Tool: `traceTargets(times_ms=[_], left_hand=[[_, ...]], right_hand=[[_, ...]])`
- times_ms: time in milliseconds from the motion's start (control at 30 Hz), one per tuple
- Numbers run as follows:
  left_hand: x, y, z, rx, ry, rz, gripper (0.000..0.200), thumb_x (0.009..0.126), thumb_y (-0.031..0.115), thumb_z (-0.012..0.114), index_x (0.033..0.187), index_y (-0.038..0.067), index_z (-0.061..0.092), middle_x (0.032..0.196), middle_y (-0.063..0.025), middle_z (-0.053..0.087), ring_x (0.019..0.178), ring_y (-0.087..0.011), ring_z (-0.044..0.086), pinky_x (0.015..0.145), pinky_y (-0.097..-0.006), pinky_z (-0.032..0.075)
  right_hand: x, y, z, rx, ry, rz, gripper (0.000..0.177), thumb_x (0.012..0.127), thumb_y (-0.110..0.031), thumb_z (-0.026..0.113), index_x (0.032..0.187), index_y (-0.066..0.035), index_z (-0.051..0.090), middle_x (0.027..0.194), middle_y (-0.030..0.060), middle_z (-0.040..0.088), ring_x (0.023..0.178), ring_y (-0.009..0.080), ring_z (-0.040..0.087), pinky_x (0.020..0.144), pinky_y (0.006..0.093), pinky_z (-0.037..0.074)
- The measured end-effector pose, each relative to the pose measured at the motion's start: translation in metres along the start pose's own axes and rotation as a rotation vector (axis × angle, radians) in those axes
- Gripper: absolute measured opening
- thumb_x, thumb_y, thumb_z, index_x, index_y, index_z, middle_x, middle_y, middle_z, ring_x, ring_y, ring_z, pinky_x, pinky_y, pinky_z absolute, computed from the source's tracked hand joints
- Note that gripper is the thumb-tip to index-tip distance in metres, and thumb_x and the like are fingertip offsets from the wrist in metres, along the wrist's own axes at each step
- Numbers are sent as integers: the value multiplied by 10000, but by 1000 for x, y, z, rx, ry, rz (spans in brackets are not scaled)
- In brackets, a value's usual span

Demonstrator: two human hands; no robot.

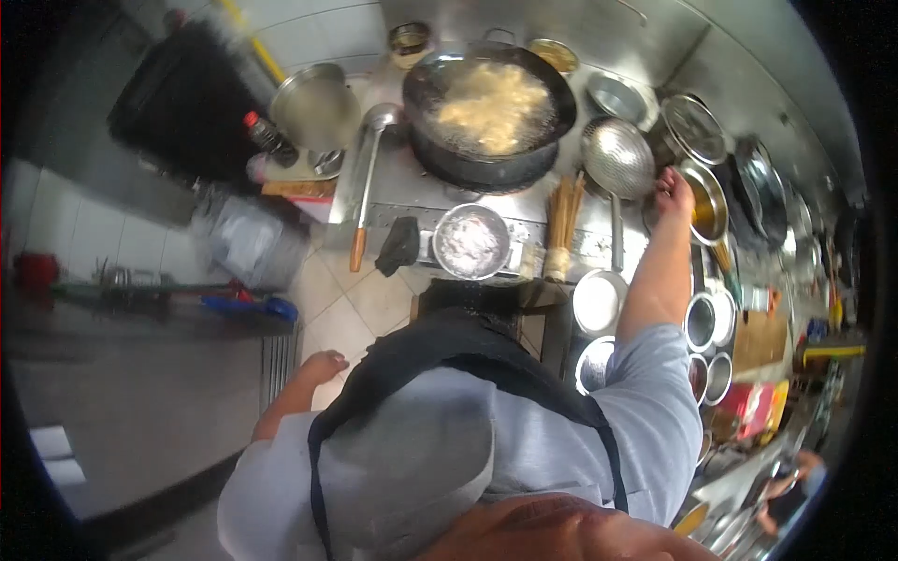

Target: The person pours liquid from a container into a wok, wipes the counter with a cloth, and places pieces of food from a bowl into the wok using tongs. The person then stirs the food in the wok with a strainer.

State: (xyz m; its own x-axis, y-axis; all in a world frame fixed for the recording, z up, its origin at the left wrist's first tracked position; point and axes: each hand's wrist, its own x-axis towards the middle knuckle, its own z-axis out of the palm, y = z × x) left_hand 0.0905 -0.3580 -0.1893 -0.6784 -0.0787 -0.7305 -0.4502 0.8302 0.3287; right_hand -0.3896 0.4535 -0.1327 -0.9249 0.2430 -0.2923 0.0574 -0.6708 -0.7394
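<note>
Right hand [673,190] at the oil pot [703,179] rim, grip unclear; left hand [323,365] hangs empty, loosely curled; sauce bottle [267,136] label unreadable.

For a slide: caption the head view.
Right hand reaches beside the round steel mesh skimmer near a black wok of frying food; left hand hangs empty.

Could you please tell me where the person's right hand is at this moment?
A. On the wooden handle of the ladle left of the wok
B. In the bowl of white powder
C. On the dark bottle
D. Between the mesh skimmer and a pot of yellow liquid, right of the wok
D: the right hand is stretched out between the mesh skimmer and the pot of yellow liquid, right of the wok; whether it grips either is unclear.
</note>
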Motion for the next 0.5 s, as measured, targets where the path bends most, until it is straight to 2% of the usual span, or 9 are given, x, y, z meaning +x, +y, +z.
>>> traceTargets(times_ms=[133,200,233,267,333,400,433,467,500], left_hand=[[11,-35,36,-148,86,22,467,872,449,624,1107,53,702,1094,-178,703,1060,-352,651,937,-411,498],[12,-46,50,-324,4,-72,471,856,450,637,1094,51,706,1087,-183,704,1064,-346,651,944,-417,492],[13,-45,50,-52,10,7,457,849,443,641,1073,51,712,1081,-185,705,1056,-345,652,945,-415,491],[-7,-28,39,-207,-19,-55,462,846,448,633,1069,51,713,1101,-193,697,1071,-347,644,948,-414,490],[0,-50,56,-358,-13,-104,457,845,438,631,1068,49,715,1125,-192,689,1090,-347,635,951,-414,489],[-9,-46,49,-285,3,-92,449,849,430,625,1073,51,716,1138,-184,689,1101,-334,634,953,-411,489],[1,-69,68,-160,45,3,432,849,416,631,1068,54,720,1136,-183,691,1098,-332,636,960,-401,488],[-2,-76,80,-510,105,-100,388,874,386,627,1063,61,723,1136,-175,690,1099,-331,631,963,-401,487],[-11,-75,80,-541,106,-92,366,885,373,626,1059,65,725,1130,-163,692,1095,-333,629,961,-409,488]], right_hand=[[-112,4,96,-275,162,-142,76,975,-135,525,928,-76,528,700,12,548,518,110,435,453,254,330],[-127,15,129,-425,88,-228,263,914,-95,514,1173,-50,539,725,35,565,511,117,473,440,256,374],[-139,17,163,-497,50,-272,300,911,-100,517,1204,-40,546,718,37,566,513,113,474,443,255,378],[-143,19,198,-567,14,-317,337,908,-105,519,1236,-30,553,712,40,568,514,109,475,446,254,381],[-125,21,261,-879,-110,-516,411,887,-98,526,1289,-27,572,731,47,584,527,88,482,446,245,375],[-111,27,340,-1208,-34,-812,434,844,-106,486,1256,-85,622,837,175,651,784,272,652,734,411,523],[-104,32,383,-1268,-17,-1016,450,849,-127,485,1283,-95,601,936,208,646,893,323,646,797,440,512],[-100,38,426,-1317,5,-1225,469,853,-147,484,1310,-105,580,1035,241,642,1003,374,640,860,470,502],[-106,44,471,-1395,38,-1186,477,880,-171,473,1349,-118,544,1127,240,618,1064,389,619,887,470,499]])
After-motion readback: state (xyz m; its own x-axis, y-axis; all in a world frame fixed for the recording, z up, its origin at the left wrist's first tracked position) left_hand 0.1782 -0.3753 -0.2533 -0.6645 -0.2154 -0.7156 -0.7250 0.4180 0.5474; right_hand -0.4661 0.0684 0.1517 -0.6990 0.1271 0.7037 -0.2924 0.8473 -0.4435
